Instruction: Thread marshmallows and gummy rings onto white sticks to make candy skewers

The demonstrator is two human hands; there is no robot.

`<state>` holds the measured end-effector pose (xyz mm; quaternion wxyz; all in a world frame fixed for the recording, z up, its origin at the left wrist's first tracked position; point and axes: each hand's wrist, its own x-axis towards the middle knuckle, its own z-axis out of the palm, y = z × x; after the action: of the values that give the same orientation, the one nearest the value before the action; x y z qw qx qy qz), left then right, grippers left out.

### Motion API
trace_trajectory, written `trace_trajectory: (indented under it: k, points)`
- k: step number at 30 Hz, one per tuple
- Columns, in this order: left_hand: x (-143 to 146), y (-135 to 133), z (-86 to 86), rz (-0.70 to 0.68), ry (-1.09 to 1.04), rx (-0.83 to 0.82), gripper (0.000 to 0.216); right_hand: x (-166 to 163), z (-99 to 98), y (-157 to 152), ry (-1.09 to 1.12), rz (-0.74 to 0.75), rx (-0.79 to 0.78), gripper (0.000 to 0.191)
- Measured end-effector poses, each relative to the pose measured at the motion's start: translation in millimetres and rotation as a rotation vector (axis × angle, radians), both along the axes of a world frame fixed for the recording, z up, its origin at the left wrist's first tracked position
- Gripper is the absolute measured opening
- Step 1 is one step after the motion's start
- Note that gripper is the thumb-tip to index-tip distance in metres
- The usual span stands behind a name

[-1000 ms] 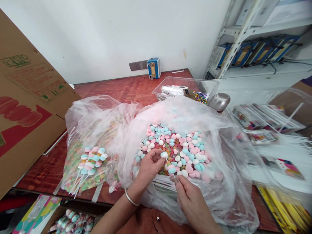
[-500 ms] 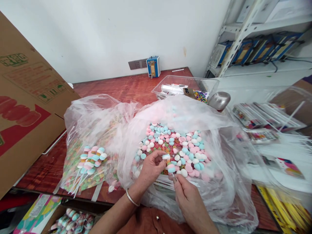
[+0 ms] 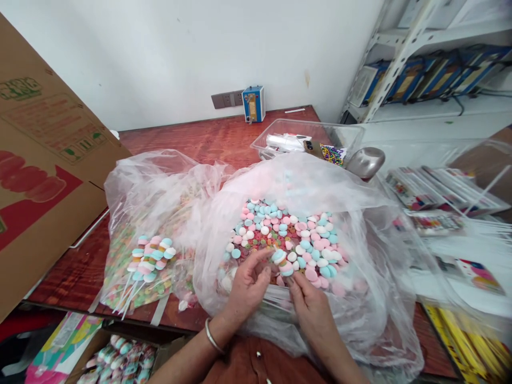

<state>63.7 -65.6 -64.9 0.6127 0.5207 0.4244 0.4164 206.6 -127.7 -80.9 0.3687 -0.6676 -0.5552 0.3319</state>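
My right hand [image 3: 312, 301] pinches a marshmallow skewer [image 3: 282, 262] low down, just beneath its candy; the stick is mostly hidden by the fingers. Blue, white and pink marshmallows are stacked on it with an orange gummy between. Just left of the skewer is my left hand [image 3: 250, 282], its index finger stretched out and thumb apart, with nothing between them. Both hands are over a clear plastic bag [image 3: 372, 256] holding loose pink, blue and white marshmallows [image 3: 320, 250] and small gummy rings [image 3: 262, 240]. White sticks [image 3: 278, 296] lie along its near side.
Several finished skewers [image 3: 150, 258] rest on another bag of gummies [image 3: 116, 256] at left. A cardboard box [image 3: 44, 160] stands far left. Behind are a clear tray [image 3: 276, 128], a metal scoop [image 3: 366, 161] and a blue device [image 3: 253, 104]. A box of wrapped skewers [image 3: 120, 357] sits below the table.
The marshmallow my left fingers held is now on top of the skewer. My left fingers have let go and spread. My right hand has moved slightly up and right.
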Motion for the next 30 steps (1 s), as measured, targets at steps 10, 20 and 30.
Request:
trace_trajectory:
  k: [10,20,30]
  points:
    - [39,9,17.6,0.120,-0.630,-0.486,0.026,-7,7.4,-10,-0.310,0.083,0.199,0.032]
    - [46,-7,13.3,0.044,-0.432,-0.333,0.029,-9,3.2,-7,-0.345,0.073,0.223,0.035]
    - [-63,-10,-1.1,-0.310,0.834,0.346,0.022,6,2.4,-9,-0.075,0.128,-0.068,0.032]
